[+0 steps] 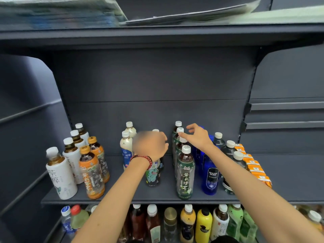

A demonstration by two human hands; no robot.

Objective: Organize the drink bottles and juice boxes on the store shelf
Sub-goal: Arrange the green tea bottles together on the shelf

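The right hand (198,137) has a loosely open grip, thumb at a green tea bottle (180,129) cap. Left of that bottle, the left hand (150,144) is blurred over a cartoon bottle (152,174), grip unclear.

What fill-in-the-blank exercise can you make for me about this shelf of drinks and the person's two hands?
1. The left hand has a bead bracelet of ___ colour on its wrist.
2. The juice boxes stand at the ___ end of the shelf.
3. The right hand reaches to the tea bottles, whose labels are ___.
4. The blue bottle bears the words BOLSA ___.

Missing words: red; right; green; SODA.
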